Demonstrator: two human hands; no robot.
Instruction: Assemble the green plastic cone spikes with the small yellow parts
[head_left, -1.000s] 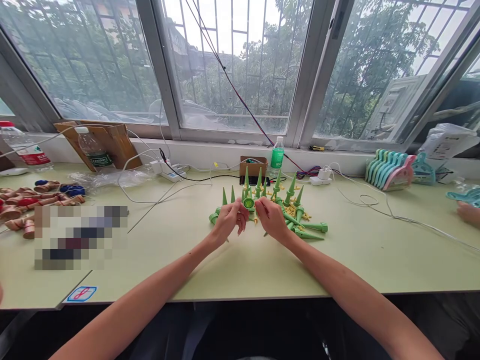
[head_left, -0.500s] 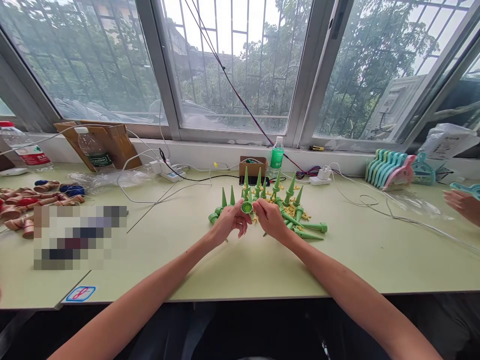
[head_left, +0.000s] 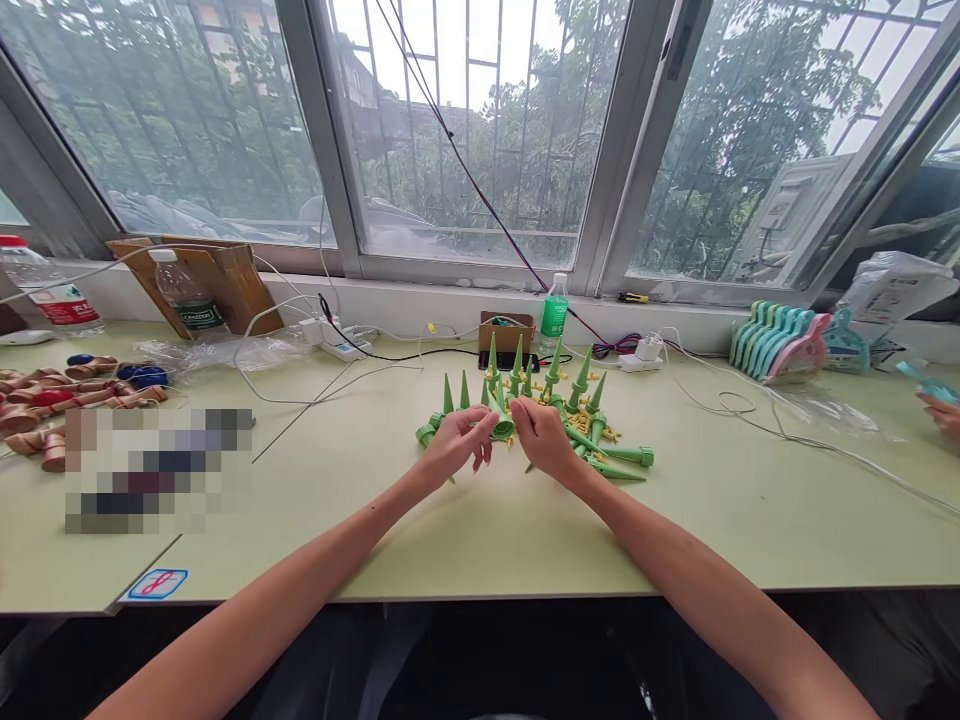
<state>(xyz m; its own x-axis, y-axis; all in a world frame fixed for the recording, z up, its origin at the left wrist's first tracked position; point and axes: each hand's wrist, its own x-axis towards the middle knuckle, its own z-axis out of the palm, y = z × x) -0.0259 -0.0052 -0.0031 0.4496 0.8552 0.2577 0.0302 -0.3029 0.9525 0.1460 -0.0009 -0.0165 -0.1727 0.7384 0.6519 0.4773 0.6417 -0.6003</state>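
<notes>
My left hand [head_left: 457,442] is closed on a green plastic plant watering spike [head_left: 503,428], gripped between thumb and fingers. Its round hollow end is turned toward the right and down. Close beside it, my right hand [head_left: 541,432] has its fingers curled in a pinch; whatever they hold is hidden. Just beyond both hands stand several upright green spikes [head_left: 581,382], with small yellow plastic valves [head_left: 610,434] heaped among them. More green spikes [head_left: 628,455] lie on their sides to the right of my right hand.
A green-labelled bottle [head_left: 555,312] and a small cardboard box [head_left: 507,328] stand behind the spikes. Wooden toys [head_left: 45,395] lie at the left. White cables [head_left: 787,432] cross the table [head_left: 720,520]. Pastel clips [head_left: 776,340] stand at the right, near another person's hand [head_left: 941,415].
The held spike has tilted, its open end swinging from facing me to pointing lower and rightward. My right hand has shifted slightly right. The other person's hand at the right edge has moved.
</notes>
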